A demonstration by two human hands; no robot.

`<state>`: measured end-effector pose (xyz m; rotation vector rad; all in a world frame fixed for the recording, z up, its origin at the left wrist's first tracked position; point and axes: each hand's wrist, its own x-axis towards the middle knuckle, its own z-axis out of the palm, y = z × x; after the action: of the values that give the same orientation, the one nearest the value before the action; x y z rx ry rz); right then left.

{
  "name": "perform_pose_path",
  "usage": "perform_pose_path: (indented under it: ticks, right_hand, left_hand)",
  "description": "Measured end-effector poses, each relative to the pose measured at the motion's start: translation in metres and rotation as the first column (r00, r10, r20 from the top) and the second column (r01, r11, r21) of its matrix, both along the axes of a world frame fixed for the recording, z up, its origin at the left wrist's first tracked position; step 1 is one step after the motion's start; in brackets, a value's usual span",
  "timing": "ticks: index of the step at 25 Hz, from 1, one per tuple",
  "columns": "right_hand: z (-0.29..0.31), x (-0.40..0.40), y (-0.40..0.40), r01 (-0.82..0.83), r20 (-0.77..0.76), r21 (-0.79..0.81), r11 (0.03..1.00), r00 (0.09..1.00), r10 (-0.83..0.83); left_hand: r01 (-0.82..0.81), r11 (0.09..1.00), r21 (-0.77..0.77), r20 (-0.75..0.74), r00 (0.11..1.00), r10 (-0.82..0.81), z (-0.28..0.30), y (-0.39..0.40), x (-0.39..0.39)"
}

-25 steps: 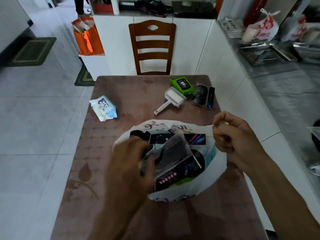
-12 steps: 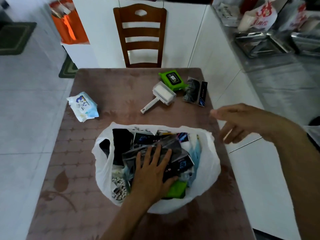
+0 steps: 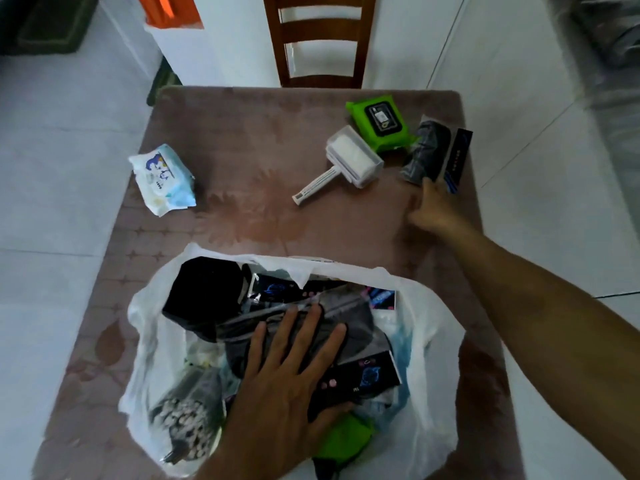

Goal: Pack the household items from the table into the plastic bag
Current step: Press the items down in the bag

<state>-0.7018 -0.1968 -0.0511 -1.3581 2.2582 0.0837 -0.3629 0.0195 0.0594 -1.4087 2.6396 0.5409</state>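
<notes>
At lower centre, white plastic bag (image 3: 429, 368) is mostly full w/ flat left hand (image 3: 287, 379) pressing contents; upper right, right hand (image 3: 434, 209) touches dark sleeved packet (image 3: 427, 148), grip unclear; approx. four items left on brown table (image 3: 249, 133).

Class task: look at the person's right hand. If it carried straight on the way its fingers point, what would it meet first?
The right hand would meet the dark clear-wrapped packet first; its fingers seem already at its near edge.
</notes>
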Motion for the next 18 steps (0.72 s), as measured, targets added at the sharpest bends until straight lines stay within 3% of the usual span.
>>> perform_pose_path:
  ticks: [4,7,11,15,18]
  right_hand:
    - [-0.021,0.002,-0.004,0.053,-0.011,-0.055,0.997,0.998,-0.054]
    - [-0.019,-0.003,-0.007,0.009,-0.103,-0.165,0.986,0.994,-0.027]
    - [-0.030,-0.006,-0.007,-0.121,-0.116,-0.111,0.986,0.987,0.108]
    - [-0.038,-0.018,-0.018,-0.074,-0.059,-0.018,0.997,0.996,0.073]
    - [-0.032,-0.015,-0.016,-0.029,-0.055,-0.043,0.999,0.998,0.026]
  left_hand:
    - [0.009,0.999,-0.037,-0.012,1.000,-0.009,-0.009,0.001,0.001]
    - [0.016,1.000,-0.019,0.022,1.000,-0.015,-0.005,0.000,0.001]
    - [0.001,0.999,-0.054,-0.013,1.000,-0.001,-0.006,0.003,0.000]
    - [0.001,1.000,-0.030,-0.006,1.000,-0.001,-0.006,0.004,0.003]
    - [0.026,0.999,-0.043,0.018,1.000,-0.025,-0.002,0.002,0.000]
